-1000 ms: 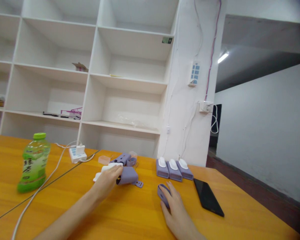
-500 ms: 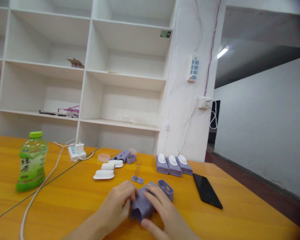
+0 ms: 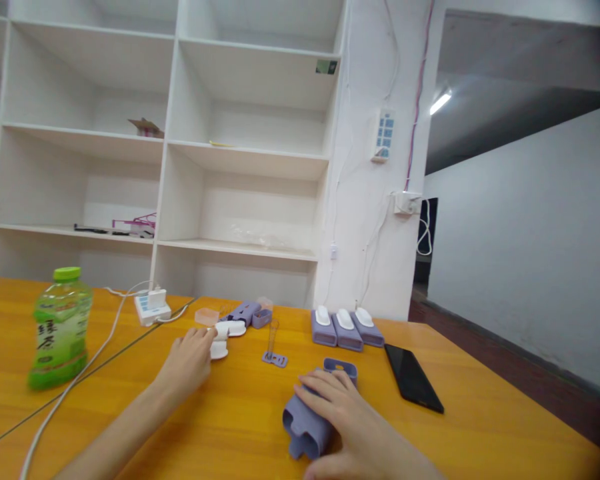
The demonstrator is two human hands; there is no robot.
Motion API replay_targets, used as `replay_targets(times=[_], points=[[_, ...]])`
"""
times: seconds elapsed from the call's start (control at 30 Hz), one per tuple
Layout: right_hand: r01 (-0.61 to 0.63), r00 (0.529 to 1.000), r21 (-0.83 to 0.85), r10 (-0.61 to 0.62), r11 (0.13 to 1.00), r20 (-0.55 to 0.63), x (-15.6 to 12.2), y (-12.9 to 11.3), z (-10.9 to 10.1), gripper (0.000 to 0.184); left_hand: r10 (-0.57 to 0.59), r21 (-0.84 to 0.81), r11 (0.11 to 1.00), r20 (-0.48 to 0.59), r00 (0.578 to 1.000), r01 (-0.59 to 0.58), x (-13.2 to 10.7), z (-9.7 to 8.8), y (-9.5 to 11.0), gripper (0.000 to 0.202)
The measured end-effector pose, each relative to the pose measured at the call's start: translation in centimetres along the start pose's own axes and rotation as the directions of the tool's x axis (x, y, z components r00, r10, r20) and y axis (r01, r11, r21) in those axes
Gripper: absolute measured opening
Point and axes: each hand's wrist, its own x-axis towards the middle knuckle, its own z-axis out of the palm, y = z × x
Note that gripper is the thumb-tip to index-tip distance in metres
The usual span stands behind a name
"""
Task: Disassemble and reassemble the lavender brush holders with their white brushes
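Observation:
My right hand (image 3: 341, 413) lies with fingers wrapped over a lilac plastic case (image 3: 306, 425) on the orange table (image 3: 230, 427), holding it. A small lilac cap (image 3: 340, 368) sits just beyond its fingertips. My left hand (image 3: 187, 360) reaches forward to a white oval part (image 3: 218, 349), its fingers curled on it. Another white part (image 3: 231, 328) lies just behind. A thin lilac stand (image 3: 274, 345) rises between the two hands.
Three lilac cases with white tops (image 3: 345, 327) stand in a row, a black phone (image 3: 413, 385) to their right. A green bottle (image 3: 60, 328) stands at the left, near a white power strip (image 3: 153, 307) and its cable. Loose lilac and pink parts (image 3: 247, 312) lie behind. White shelves back the table.
My left hand let go of the lilac case and moved forward-left to the white part. My right hand kept the case and drew it slightly nearer and right.

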Motion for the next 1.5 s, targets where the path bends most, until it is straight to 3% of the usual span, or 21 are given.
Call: replay_targets(times=[0.13, 0.33, 0.53, 0.67, 0.87, 1.0, 1.1, 1.2, 1.33, 1.43, 1.5], points=[[-0.024, 1.0, 0.004, 0.023, 1.0, 0.018, 0.0, 0.1, -0.4, 0.092, -0.096, 0.093, 0.992, 0.091, 0.991, 0.087, -0.3, 0.6, -0.8, 0.033], [-0.052, 0.998, -0.092, 0.048, 0.994, -0.043, 0.5, 1.1, 1.1, 0.095, -0.154, 0.117, 0.983, 0.115, 0.981, 0.141, -0.1, 0.5, -0.7, 0.026], [-0.065, 0.989, -0.093, 0.052, 0.994, -0.136, 0.1, 0.6, 1.6, 0.09, -0.064, 0.005, 0.998, 0.146, 0.987, 0.064, -0.1, 1.1, -0.2, 0.023], [-0.045, 0.996, -0.061, 0.04, 0.997, -0.085, -0.3, -0.1, 0.6, 0.09, -0.09, 0.023, 0.996, 0.157, 0.983, 0.087, 0.1, 1.5, -0.5, 0.021], [-0.031, 0.999, 0.003, 0.032, 1.0, -0.013, -1.0, -1.1, -0.6, 0.088, -0.176, 0.129, 0.978, 0.112, 0.978, 0.162, 0.7, 0.9, -3.1, 0.029], [-0.19, 0.981, -0.034, 0.188, 0.981, -0.05, -0.4, -2.2, 0.5, 0.094, -0.102, 0.122, 0.988, 0.052, 0.993, 0.095, 1.5, 0.9, -3.6, 0.04], [-0.358, 0.924, -0.056, 0.345, 0.932, -0.163, 0.2, -3.0, 1.4, 0.09, -0.017, 0.104, 0.995, 0.077, 0.997, 0.009, 1.9, 1.8, -3.1, 0.039], [-0.417, 0.89, 0.007, 0.409, 0.909, -0.202, 0.0, -2.9, 1.2, 0.087, 0.011, 0.113, 0.993, 0.103, 0.995, -0.023, 2.1, 3.1, -2.6, 0.033], [-0.325, 0.919, 0.128, 0.345, 0.937, -0.189, -1.3, -1.1, -0.7, 0.073, 0.023, 0.117, 0.993, 0.09, 0.996, -0.034, 2.2, 3.8, -2.5, 0.031], [-0.207, 0.97, 0.187, 0.227, 0.96, -0.088, -2.0, 0.6, -1.8, 0.068, 0.072, 0.065, 0.995, 0.061, 0.996, -0.076, 2.5, 3.2, -2.3, 0.027], [-0.206, 0.976, 0.218, 0.217, 0.954, -0.028, -2.1, 1.1, -1.7, 0.069, 0.105, 0.005, 0.994, 0.019, 0.994, -0.105, 2.6, 2.5, -1.8, 0.025]])
